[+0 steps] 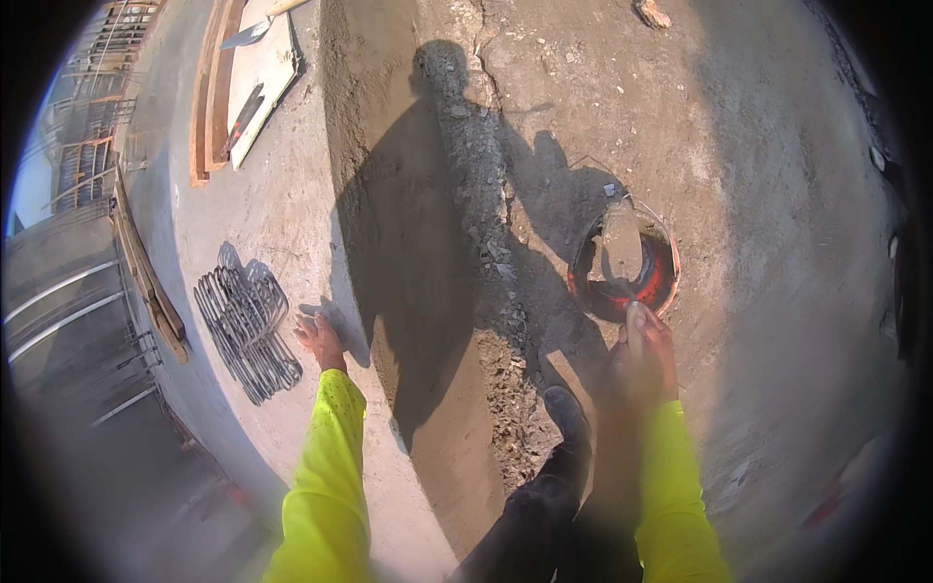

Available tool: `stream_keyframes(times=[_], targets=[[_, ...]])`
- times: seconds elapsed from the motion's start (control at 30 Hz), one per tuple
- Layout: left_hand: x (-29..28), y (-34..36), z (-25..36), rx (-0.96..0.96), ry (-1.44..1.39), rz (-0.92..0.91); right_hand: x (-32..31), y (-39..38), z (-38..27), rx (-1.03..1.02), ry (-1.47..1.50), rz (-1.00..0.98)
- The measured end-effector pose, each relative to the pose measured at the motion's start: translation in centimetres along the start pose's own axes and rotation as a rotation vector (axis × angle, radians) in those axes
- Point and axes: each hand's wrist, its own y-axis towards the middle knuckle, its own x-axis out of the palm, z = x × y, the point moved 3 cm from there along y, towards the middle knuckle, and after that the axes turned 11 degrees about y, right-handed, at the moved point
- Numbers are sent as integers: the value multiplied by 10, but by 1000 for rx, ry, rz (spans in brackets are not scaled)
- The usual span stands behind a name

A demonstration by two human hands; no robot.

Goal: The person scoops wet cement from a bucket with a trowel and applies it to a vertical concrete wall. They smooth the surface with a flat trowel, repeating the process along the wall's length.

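My right hand [657,355] is closed around the handle of a trowel [622,245]. The trowel's blade, coated with grey mortar, is over the mouth of a round bucket [665,284] with a reddish inside. How much mortar is in the bucket is hard to see in the shade. On the left, my left hand [321,342] is at the pale concrete ledge [292,428] with its fingers apart and nothing in them. Beside it lies a bundle of bent steel bars [248,328].
Wooden planks [207,92], a pale board [274,73] with another trowel [246,35] and a red-and-black tool [245,119] lie up the ledge. Broken rubble [498,255] runs along the ground. A stone [652,14] lies far ahead; a timber [146,262] edges the left.
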Motion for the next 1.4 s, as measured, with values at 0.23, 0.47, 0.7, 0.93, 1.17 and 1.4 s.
stream_keyframes(times=[0.23,0.47,0.7,0.93,1.17,1.4], targets=[[-2,56,95,-176,467,179,232,77,-70,-663,147,110],[-5,94,120,-89,463,124,452,239,-50,-895,-169,235],[-4,113,125,-162,437,156,447,154,23,-685,-413,-252],[25,80,141,-150,386,174,74,97,28,-356,-1110,262],[65,30,127,-189,395,177,-46,189,28,-26,-1335,188],[53,16,126,-227,378,158,-38,102,19,118,-292,89]])
